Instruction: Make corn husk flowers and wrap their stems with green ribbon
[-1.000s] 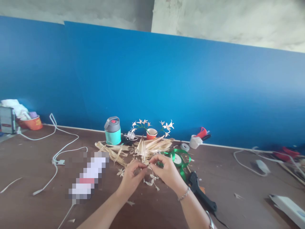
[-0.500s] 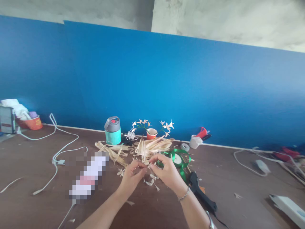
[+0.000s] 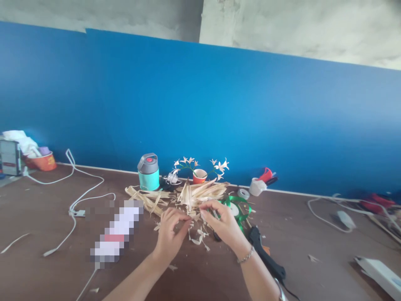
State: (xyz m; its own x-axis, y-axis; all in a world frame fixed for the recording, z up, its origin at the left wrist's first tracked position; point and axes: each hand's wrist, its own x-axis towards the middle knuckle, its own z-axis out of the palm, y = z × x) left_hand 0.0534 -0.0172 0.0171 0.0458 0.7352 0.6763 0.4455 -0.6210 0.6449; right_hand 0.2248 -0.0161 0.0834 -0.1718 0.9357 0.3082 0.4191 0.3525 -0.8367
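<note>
- The black glue gun [image 3: 261, 251] lies on the table [image 3: 37, 276], nearer than the husk pile [image 3: 200, 192] and to its right.
- Just in front of that pile, the left hand [image 3: 171, 234] and right hand [image 3: 224, 223] meet, the fingertips of both pinching 1 husk piece [image 3: 194, 217] above scattered scraps.
- Shaping this piece seems to be the step in hand. It looks thin, so further handling calls for a light, steady pinch.
- Behind the pile stand a teal flask [image 3: 148, 171] and an orange cup [image 3: 199, 175].
</note>
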